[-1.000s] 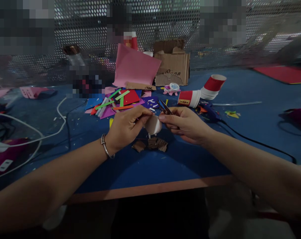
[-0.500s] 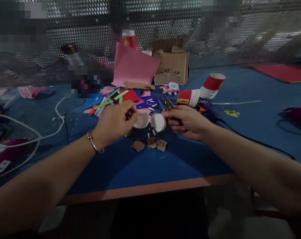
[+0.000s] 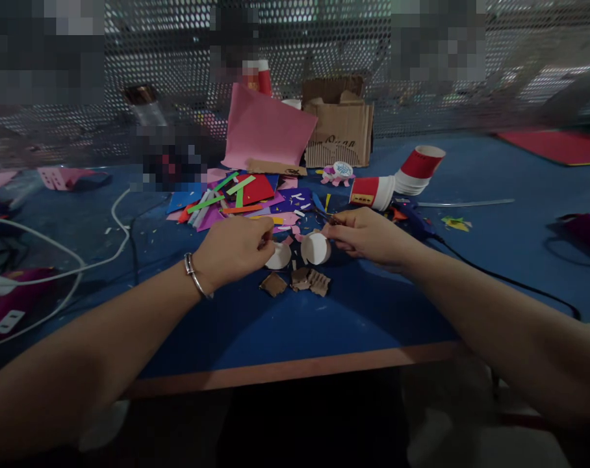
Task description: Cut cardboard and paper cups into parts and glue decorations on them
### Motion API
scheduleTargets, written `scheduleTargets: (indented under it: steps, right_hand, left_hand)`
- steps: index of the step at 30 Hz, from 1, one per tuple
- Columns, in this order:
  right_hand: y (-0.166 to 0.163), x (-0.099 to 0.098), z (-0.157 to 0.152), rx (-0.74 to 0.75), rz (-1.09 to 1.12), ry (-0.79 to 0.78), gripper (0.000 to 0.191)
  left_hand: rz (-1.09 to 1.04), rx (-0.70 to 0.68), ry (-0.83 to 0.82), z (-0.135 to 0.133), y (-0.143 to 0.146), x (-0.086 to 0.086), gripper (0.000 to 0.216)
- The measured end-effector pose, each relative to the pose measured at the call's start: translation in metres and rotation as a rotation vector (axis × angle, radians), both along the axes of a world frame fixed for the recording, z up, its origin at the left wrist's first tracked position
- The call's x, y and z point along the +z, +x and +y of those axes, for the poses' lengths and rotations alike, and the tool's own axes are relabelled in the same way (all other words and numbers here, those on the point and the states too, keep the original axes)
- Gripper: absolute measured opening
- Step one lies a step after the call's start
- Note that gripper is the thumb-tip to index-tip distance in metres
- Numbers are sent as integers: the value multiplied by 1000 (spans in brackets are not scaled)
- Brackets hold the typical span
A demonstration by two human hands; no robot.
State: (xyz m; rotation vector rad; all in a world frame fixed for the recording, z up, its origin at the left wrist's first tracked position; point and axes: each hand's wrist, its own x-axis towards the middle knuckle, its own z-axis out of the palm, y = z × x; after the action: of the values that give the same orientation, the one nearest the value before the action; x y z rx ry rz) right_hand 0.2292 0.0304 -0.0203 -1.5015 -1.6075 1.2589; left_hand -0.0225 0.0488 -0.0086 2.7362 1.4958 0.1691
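My left hand (image 3: 237,252), with a silver bangle at the wrist, has its fingers closed at the edge of a shallow white paper cup bottom (image 3: 278,257). My right hand (image 3: 366,239) is wrapped around dark-bladed scissors (image 3: 320,213), which point up and to the left. Just beside its fingertips is a second white cup bottom (image 3: 316,249); whether they touch it I cannot tell. In front of these two pieces lie torn bits of brown cardboard (image 3: 310,281) on the blue table (image 3: 275,331).
Coloured paper scraps (image 3: 241,195) are heaped behind my left hand. Beyond stand a pink sheet (image 3: 270,130) and a cardboard box (image 3: 338,136). Red-and-white paper cups (image 3: 373,193), a small pink paper figure (image 3: 341,171) and a glue gun (image 3: 414,218) sit further back. A white cable (image 3: 114,250) runs at left.
My hands have moved slightly, and the scissors have turned lower and away from upright. Both white cup bottoms sit a little lower; the right one shows more of its side.
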Motion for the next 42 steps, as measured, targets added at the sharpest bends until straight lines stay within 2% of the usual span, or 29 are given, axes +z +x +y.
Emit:
scheduleTargets:
  steps: [4,7,12,15,17,20,23,30,33,37,42]
  right_hand:
    - [4,-2,2,46,-384,241,29]
    - [3,0,1,97,-598,330,29]
    - [2,4,-2,121,-686,406,25]
    - [4,6,-3,104,-738,380,22]
    - [5,6,-3,90,-773,348,20]
    - [5,4,-3,84,-820,343,20]
    - [4,5,-4,70,-804,375,23]
    - [2,12,-10,29,-613,464,24]
    - [2,11,-10,42,-607,479,24]
    - [3,9,-10,37,-569,509,25]
    - [2,7,-11,49,-471,539,22]
  left_hand:
    - [-44,28,-37,1,-1,3,20]
    - [-165,44,-64,4,-5,5,23]
    - [-262,19,-75,10,-15,6,22]
    - [-290,-11,-44,8,-14,5,20]
    - [-331,-63,-11,3,-9,4,18]
    - [-336,-214,6,-9,1,2,18]
    - [-308,-290,-63,-17,6,6,17]
    - [-111,-273,-336,-21,-5,27,14]
    - [-36,-301,-381,-26,-5,31,18]
    - [26,-312,-391,-33,-4,32,11]
    - [-80,-328,-448,-30,-5,34,9]
